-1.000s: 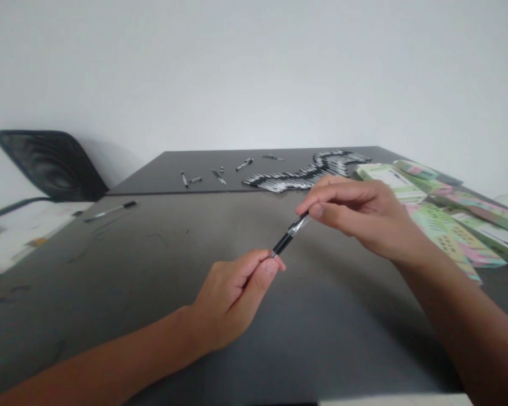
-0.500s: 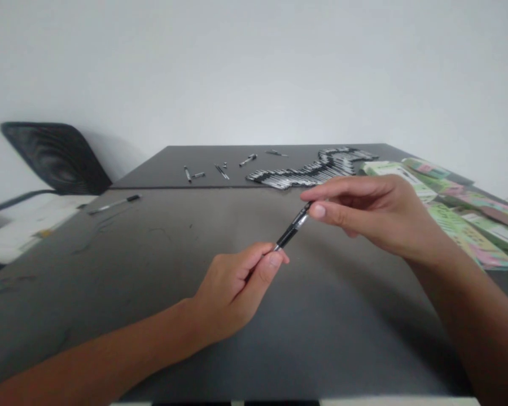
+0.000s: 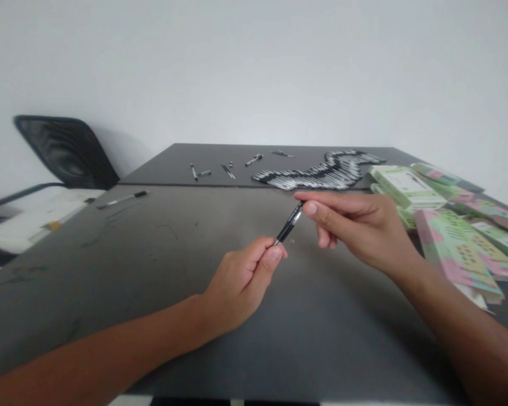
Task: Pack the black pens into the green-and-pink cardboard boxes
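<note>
Both hands hold one black pen (image 3: 288, 224) above the dark grey table (image 3: 152, 254). My left hand (image 3: 241, 285) is closed, pinching the pen's lower end between thumb and forefinger. My right hand (image 3: 355, 228) pinches the upper end with thumb and forefinger, its other fingers curled under. The pen tilts up to the right between the two hands. A tiny pale speck (image 3: 292, 241) lies on the table just below it.
A long row of black-and-silver pens (image 3: 317, 172) lies at the far right of the table, with several loose pen parts (image 3: 224, 169) left of it. One pen (image 3: 122, 199) lies at the left edge. Green and pink boxes (image 3: 452, 237) are stacked at the right. A black chair (image 3: 65, 152) stands at left.
My hands have drawn closer together, so less of the pen shows between them. The view has shifted a little to the left.
</note>
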Demonstrator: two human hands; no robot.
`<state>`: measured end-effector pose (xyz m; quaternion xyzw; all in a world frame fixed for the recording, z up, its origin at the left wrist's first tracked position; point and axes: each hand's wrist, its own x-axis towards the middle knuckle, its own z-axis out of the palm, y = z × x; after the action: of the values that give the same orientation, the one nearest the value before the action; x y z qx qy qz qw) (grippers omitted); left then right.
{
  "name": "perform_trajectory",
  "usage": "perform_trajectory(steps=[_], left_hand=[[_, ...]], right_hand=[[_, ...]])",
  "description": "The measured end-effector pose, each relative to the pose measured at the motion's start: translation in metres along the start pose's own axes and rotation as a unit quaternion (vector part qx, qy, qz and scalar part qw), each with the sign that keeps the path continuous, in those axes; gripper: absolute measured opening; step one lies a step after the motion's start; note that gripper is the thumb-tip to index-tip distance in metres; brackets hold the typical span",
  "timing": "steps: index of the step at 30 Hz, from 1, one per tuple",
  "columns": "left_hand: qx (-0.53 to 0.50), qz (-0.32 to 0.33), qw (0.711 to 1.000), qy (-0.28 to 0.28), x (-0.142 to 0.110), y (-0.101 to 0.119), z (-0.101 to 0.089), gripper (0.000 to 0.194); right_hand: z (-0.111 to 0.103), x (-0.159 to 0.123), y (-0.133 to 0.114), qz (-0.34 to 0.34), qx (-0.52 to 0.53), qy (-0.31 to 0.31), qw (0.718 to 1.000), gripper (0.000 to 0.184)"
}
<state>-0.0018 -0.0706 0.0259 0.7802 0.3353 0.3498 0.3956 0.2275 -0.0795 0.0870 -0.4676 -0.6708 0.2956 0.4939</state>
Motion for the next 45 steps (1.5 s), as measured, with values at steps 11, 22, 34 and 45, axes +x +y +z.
perform_trajectory(steps=[11, 22, 34, 45], left_hand=[[0.002, 0.006, 1.0, 0.016, 0.002, -0.005, 0.002, 0.033], [-0.049, -0.011, 0.999, 0.008, -0.004, -0.008, 0.007, 0.038], [-0.12, -0.026, 0.992, 0.008, -0.005, -0.008, 0.01, 0.04], [-0.19, -0.053, 0.98, -0.018, 0.0, -0.013, 0.009, 0.051]], right_hand=[[0.017, -0.005, 0.008, 0.057, 0.069, -0.014, 0.996, 0.04], [0.03, -0.007, 0.004, 0.077, 0.125, -0.01, 0.989, 0.034], [0.036, -0.012, 0.003, 0.077, 0.108, -0.006, 0.991, 0.06], [0.048, -0.011, 0.015, -0.023, 0.077, -0.086, 0.993, 0.027]])
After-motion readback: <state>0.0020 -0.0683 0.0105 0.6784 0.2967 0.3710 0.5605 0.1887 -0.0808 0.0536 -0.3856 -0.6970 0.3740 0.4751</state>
